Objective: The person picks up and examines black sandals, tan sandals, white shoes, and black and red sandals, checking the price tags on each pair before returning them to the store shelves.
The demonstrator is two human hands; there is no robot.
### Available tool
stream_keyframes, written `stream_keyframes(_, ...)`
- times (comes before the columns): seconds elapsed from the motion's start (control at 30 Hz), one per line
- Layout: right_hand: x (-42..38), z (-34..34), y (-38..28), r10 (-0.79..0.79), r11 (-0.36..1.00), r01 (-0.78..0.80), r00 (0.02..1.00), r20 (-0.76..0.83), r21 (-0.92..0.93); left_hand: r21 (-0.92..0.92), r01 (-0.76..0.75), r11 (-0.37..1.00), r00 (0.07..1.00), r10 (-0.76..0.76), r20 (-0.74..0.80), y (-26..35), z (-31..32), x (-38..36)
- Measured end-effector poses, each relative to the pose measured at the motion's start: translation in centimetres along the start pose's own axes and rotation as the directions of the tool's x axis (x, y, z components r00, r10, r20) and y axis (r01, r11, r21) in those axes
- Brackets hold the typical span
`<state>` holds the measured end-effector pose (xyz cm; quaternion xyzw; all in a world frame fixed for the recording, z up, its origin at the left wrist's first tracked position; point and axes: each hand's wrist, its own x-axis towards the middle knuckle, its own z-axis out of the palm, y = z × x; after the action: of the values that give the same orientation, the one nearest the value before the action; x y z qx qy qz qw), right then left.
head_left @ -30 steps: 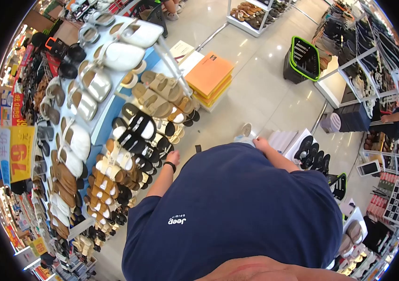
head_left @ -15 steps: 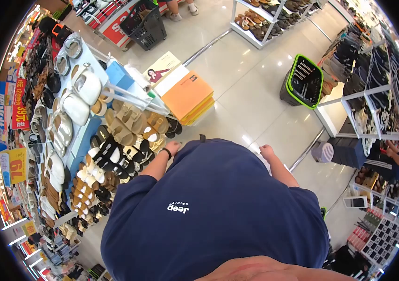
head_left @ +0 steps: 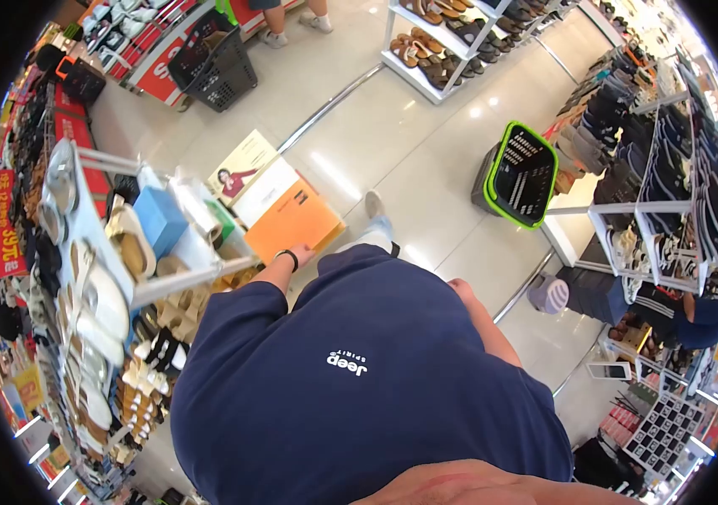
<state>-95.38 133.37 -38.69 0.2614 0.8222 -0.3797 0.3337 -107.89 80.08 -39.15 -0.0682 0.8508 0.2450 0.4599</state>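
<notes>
My left hand (head_left: 304, 253), with a dark band at the wrist, hangs beside the near edge of an orange box (head_left: 293, 220). Its fingers look loosely apart and nothing shows in them; whether it touches the box is unclear. Past the right side of my navy shirt (head_left: 376, 362), my right hand (head_left: 458, 288) shows only in part, its fingers hidden. One shoe (head_left: 374, 203) of mine is forward on the floor.
To the left runs a display of sandals (head_left: 94, 295) with a blue box (head_left: 159, 220). Shoe racks (head_left: 435, 50) stand ahead and right. A green-rimmed basket (head_left: 527, 177) is ahead right, a dark basket (head_left: 216, 67) ahead left. Another person (head_left: 700, 322) is at the right.
The shelves, boxes and baskets have shifted left in view. My left hand is now nearer the orange box, my right hand is more hidden, and my shoe has come into view.
</notes>
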Motion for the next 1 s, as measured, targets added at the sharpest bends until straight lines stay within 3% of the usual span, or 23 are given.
stream_keyframes(0.17, 9.4, -4.6, 3.3, -0.102, 0.995, 0.102, 0.994, -0.031, 0.007, -0.025, 0.085, 0.996, 0.996, -0.084, 0.021, 5.1, -8.3, 6.4)
stream_keyframes(0.23, 16.3, -5.8, 7.9, -0.159, 0.949, 0.147, 0.987, -0.021, -0.279, -0.025, 0.009, 1.0, 0.998, -0.011, -0.057, 5.5, -11.1, 12.0)
stream_keyframes(0.27, 14.2, -9.6, 0.7, -0.158, 0.942, 0.148, 0.987, -0.011, -0.301, -0.021, -0.02, 1.0, 0.996, 0.018, -0.09, 5.4, -12.2, 14.6)
stream_keyframes(0.33, 8.5, -14.8, -14.9, 0.019, 0.934, -0.053, 0.995, -0.099, -0.353, -0.292, -0.004, 0.956, 0.989, -0.039, -0.139, 7.0, -16.9, 16.5)
stream_keyframes(0.4, 11.8, -16.9, -18.5, 0.016, 0.98, -0.059, 0.976, -0.218, -0.19, -0.44, -0.043, 0.897, 0.976, -0.057, -0.211, 10.3, -22.2, 14.7)
stream_keyframes(0.5, 16.6, -19.0, -25.9, -0.026, 0.996, 0.008, 0.981, -0.191, -0.094, -0.524, -0.126, 0.842, 0.941, -0.066, -0.332, 10.5, -27.3, 17.0)
stream_keyframes(0.6, 20.3, -19.7, -33.4, -0.114, 0.982, 0.097, 0.989, -0.097, -0.16, -0.651, -0.184, 0.737, 0.879, -0.173, -0.444, 7.5, -27.3, 22.6)
stream_keyframes(0.63, 24.3, -19.9, -32.7, -0.218, 0.945, 0.192, 0.974, -0.068, -0.266, -0.706, -0.183, 0.684, 0.858, -0.239, -0.454, 7.0, -27.4, 23.1)
stream_keyframes(0.7, 27.4, -20.2, -36.2, -0.188, 0.95, 0.175, 0.982, -0.026, -0.26, -0.774, -0.193, 0.603, 0.82, -0.334, -0.465, 6.0, -27.1, 23.9)
stream_keyframes(0.83, 32.2, -20.1, -44.1, -0.123, 0.945, 0.147, 0.988, 0.098, -0.292, -0.798, -0.052, 0.6, 0.876, -0.357, -0.325, 3.5, -25.7, 22.6)
stream_keyframes(0.93, 36.1, -19.9, -51.0, -0.128, 0.882, 0.208, 0.97, 0.209, -0.424, -0.911, 0.038, 0.41, 0.885, -0.438, -0.16, 1.1, -25.0, 20.4)
stream_keyframes(1.0, 38.8, -19.2, -56.6, -0.125, 0.82, 0.259, 0.952, 0.281, -0.511, -0.984, 0.001, 0.176, 0.83, -0.55, -0.097, -1.4, -23.2, 20.6)
